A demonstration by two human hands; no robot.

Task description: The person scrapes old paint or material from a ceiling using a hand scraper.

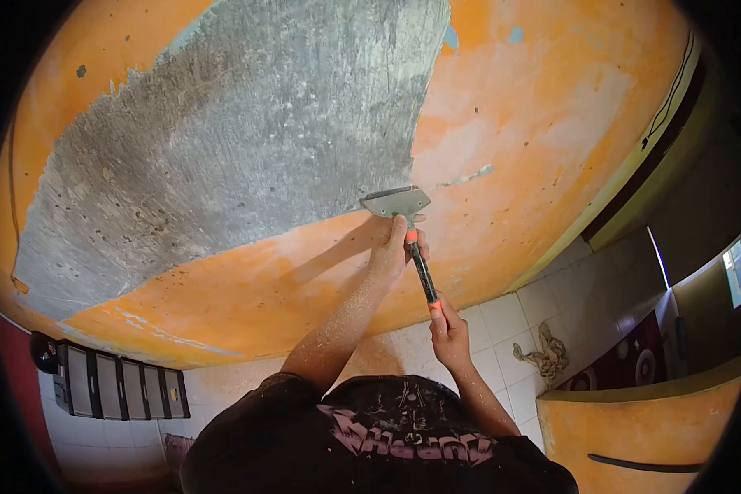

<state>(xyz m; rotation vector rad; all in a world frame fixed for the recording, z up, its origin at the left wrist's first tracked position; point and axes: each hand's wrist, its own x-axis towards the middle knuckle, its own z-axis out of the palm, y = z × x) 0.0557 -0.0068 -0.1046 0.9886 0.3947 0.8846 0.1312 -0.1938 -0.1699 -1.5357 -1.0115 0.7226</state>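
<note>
A long-handled scraper (422,267) with a wide metal blade is pressed to the orange painted wall (502,123). Its blade sits at the lower right edge of a large bare grey patch (288,123). Near the blade, my left hand (393,245) is closed round the top of the handle, thumb against the metal. The lower end of the handle is gripped by my right hand (449,332). Pale flecks cover my left forearm. A thin scraped streak (469,175) runs to the right of the blade.
At the lower left stands a black rack with pale panels (107,383). A crumpled cloth (543,356) lies on the white floor tiles (502,321) at right. Beyond it are a dark red patterned mat (626,354) and a low orange wall (642,420). Cables hang at upper right.
</note>
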